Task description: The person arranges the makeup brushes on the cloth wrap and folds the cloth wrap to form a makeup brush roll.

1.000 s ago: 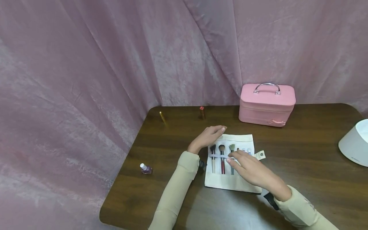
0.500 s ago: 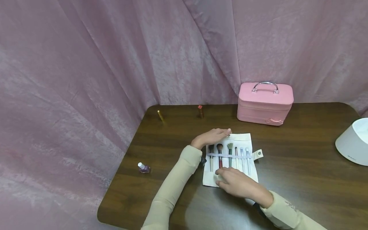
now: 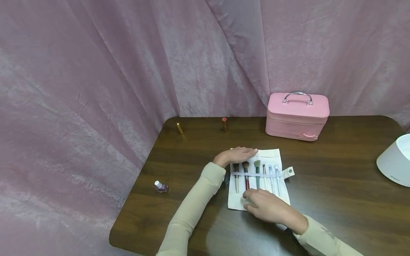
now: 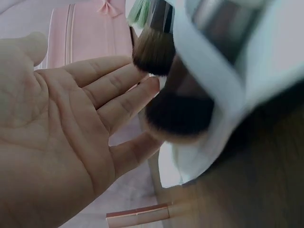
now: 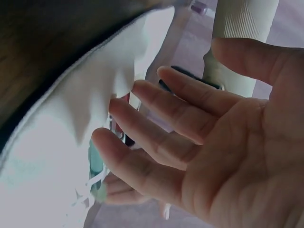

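Note:
A cream fabric makeup brush roll [image 3: 236,203] lies unrolled on the table, several brushes tucked under its elastic band. My left hand [image 3: 236,155] reaches over its far edge with fingers extended, partly covering the bristles at that side. In the left wrist view, those fingertips come right up to a dark-bristled brush [image 4: 180,114] and a brown-bristled one [image 4: 154,50]. Over the near edge is my right hand [image 3: 269,207], fingers loosely extended, fingertips at the cloth in the right wrist view. It hides the lower right of the roll. A green-handled brush [image 3: 257,173] shows between the hands.
A pink vanity case [image 3: 298,116] with a metal handle stands at the back right. Along the back are a lipstick [image 3: 225,124] and a slim gold tube [image 3: 180,128]. A purple nail polish bottle [image 3: 161,187] sits left, a white rounded object [image 3: 392,161] far right.
My right hand has drawn back from over the brushes to the roll's near edge. My left hand has shifted slightly right and lower onto the far edge.

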`<state>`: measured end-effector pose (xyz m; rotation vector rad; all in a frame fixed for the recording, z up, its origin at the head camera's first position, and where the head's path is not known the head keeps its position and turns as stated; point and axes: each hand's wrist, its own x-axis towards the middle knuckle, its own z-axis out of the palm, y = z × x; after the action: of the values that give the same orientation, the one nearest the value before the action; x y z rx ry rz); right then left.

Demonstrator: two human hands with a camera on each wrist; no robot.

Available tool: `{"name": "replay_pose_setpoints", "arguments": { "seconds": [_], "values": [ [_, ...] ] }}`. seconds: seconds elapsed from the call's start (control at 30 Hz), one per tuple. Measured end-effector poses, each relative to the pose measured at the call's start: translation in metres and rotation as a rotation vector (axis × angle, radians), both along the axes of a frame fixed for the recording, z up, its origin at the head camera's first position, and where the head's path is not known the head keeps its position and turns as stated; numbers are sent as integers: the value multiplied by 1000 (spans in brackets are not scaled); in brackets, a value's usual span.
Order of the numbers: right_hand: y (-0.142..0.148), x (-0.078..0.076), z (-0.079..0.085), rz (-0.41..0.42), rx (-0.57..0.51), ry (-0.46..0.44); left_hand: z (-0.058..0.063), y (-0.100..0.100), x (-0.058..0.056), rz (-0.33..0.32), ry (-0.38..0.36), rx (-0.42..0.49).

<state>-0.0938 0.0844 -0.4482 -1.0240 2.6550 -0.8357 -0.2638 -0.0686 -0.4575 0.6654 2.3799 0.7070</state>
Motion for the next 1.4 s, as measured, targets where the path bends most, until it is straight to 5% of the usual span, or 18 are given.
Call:
{"name": "replay_pose_setpoints", "arguments": {
  "seconds": [0.43,0.8,1.4],
  "values": [
    [31,7,-5,-60,-30,-5,1,-29,6,-39,23,-29],
    [60,2,-7,-39,-21,-21,3,-50,24,-45,53,6],
    [85,-6,-10,-92,0,6,0,-67,54,-99,161,-58]
  ]
}}
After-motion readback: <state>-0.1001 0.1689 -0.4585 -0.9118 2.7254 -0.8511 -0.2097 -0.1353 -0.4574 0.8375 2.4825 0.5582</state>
